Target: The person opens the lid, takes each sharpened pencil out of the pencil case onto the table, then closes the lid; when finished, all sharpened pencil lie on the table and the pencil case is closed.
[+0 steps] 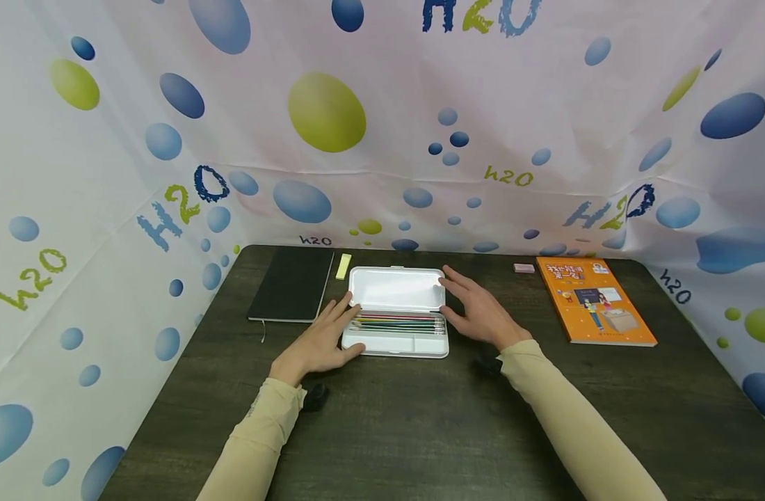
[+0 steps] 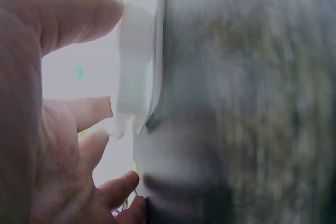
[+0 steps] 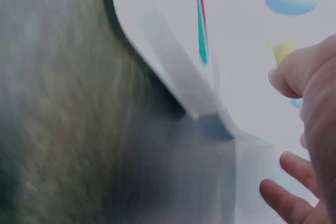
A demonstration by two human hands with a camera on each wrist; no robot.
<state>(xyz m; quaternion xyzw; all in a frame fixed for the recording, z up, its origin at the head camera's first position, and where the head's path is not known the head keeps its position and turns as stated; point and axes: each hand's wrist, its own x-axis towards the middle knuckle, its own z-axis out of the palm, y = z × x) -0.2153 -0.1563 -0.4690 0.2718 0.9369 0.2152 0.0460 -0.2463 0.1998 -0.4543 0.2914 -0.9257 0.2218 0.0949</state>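
Observation:
A white pencil case [image 1: 382, 343] lies on the dark table with its lid [image 1: 397, 289] swung up on the far side. Several pencils [image 1: 398, 324] lie across the back of its tray, parallel to the hinge. Along the left side is my left hand [image 1: 318, 344], fingers spread and thumb at the near left corner; the left wrist view shows the thumb [image 2: 79, 19] tip right at the case's white edge. On the other side, my right hand [image 1: 485, 312] has its fingers extended beside the lid's right edge. Neither palm is wrapped around anything.
To the left lies a black notebook [image 1: 293, 284], with a yellow strip-like block [image 1: 343, 266] between it and the case. At the back right are a small pink eraser [image 1: 524, 268] and an orange book [image 1: 592, 303]. A patterned curtain [image 1: 382, 174] hangs behind the table.

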